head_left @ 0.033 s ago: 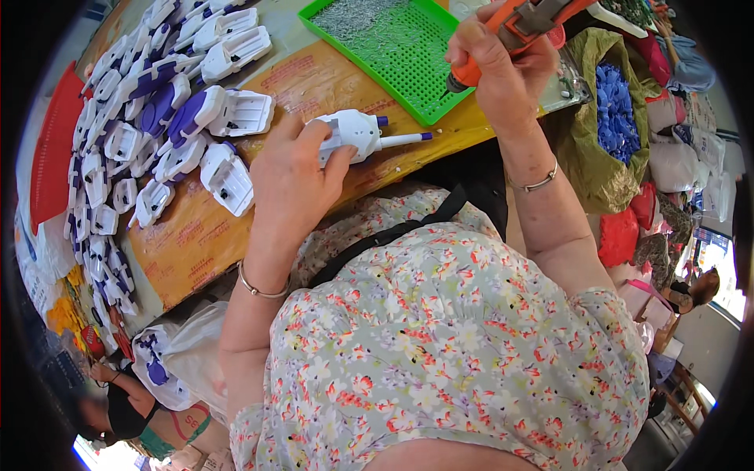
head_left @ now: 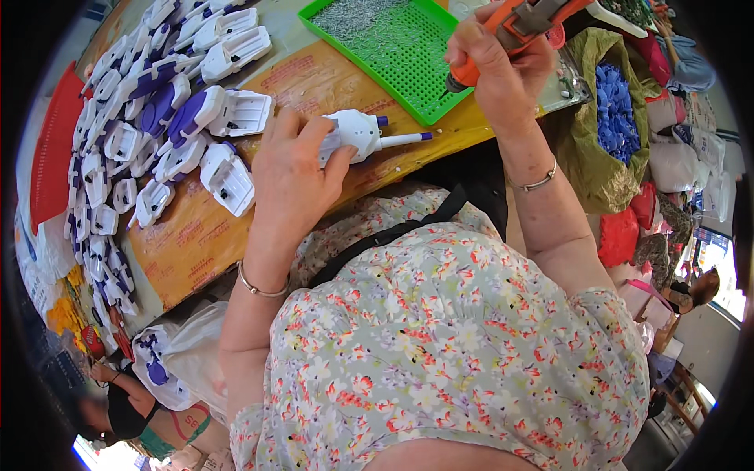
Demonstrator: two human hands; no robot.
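1. Housing, white with purple trim (head_left: 357, 132): laid on the table (head_left: 208, 243), near its front edge; gripped by the left hand (head_left: 297, 169), fingers and thumb about its body.
2. Power driver, orange (head_left: 466, 74): gripped in the right hand (head_left: 506, 78), tip shown over the green tray (head_left: 426, 119); whether a screw is carried cannot be told.
3. Step, as judged: screw pick-up or fastening.
4. Next move, as judged: housing to be steadied, bit aligned squarely.

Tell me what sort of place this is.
Probably a small assembly workshop: the right hand holds an orange power tool, a green tray carries small metal pieces, and similar white-and-purple plastic parts crowd the table.
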